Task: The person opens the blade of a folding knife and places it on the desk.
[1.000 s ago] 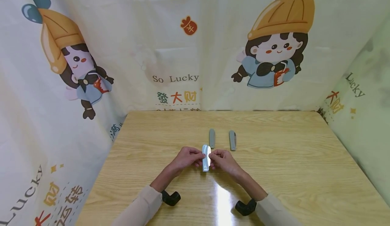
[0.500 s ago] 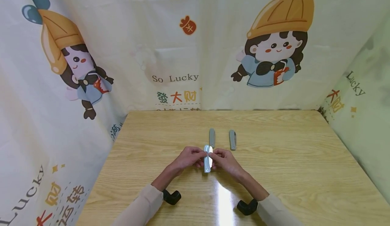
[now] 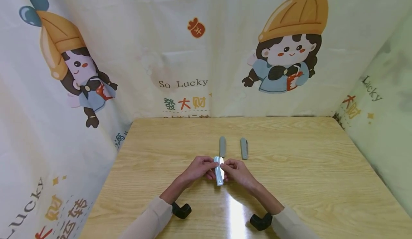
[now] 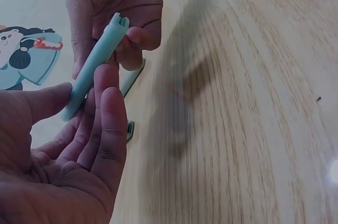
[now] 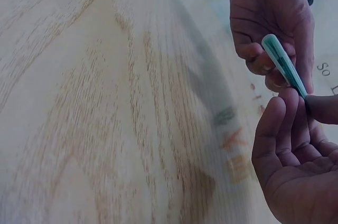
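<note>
A folding knife with a pale blue-green handle [image 3: 218, 176] is held above the table, upright in the head view, its bright blade [image 3: 222, 170] folded out a little along the right side. My left hand [image 3: 200, 168] pinches the handle between thumb and fingers. The blade side is pinched by my right hand [image 3: 239, 172]. In the left wrist view the handle [image 4: 95, 71] slants between both hands, its slotted end upward. The right wrist view shows the knife's slotted edge [image 5: 285, 65]; the right fingertips [image 5: 288, 97] touch it, and the blade is mostly hidden there.
Two more grey-green folding knives lie beyond the hands: one [image 3: 222, 146] straight behind the held knife, another [image 3: 244, 148] to its right. They rest on a wooden table [image 3: 305, 174]. A printed curtain [image 3: 225, 53] closes off the back and sides.
The folding knife has shifted slightly toward me and its lower end leans a little to the right. Both hands keep their pinch. The view has turned slightly.
</note>
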A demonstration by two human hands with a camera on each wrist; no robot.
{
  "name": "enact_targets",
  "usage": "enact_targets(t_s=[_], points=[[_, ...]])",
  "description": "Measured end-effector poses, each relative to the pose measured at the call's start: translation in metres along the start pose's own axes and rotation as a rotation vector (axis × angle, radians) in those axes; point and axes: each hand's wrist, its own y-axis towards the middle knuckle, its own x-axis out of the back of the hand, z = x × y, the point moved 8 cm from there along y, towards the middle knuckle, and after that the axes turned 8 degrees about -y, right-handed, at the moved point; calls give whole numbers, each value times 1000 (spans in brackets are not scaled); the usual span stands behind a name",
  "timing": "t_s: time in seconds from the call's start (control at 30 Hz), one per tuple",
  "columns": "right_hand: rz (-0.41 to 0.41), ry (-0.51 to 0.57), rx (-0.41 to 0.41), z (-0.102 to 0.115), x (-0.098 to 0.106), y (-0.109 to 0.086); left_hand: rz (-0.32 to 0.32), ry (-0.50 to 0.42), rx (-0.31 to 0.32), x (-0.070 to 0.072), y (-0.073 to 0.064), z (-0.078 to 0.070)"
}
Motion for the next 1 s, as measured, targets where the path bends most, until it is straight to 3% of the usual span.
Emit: enact_targets(t_s=[0.43, 0.67, 1.0], points=[[-57, -29, -15, -1, 4, 0, 6, -51, 30, 1, 2, 3], [-45, -42, -8, -2, 5, 0, -14, -75, 32, 2, 2, 7], [-55, -38, -19, -2, 7, 2, -18, -50, 43, 6, 2, -1]])
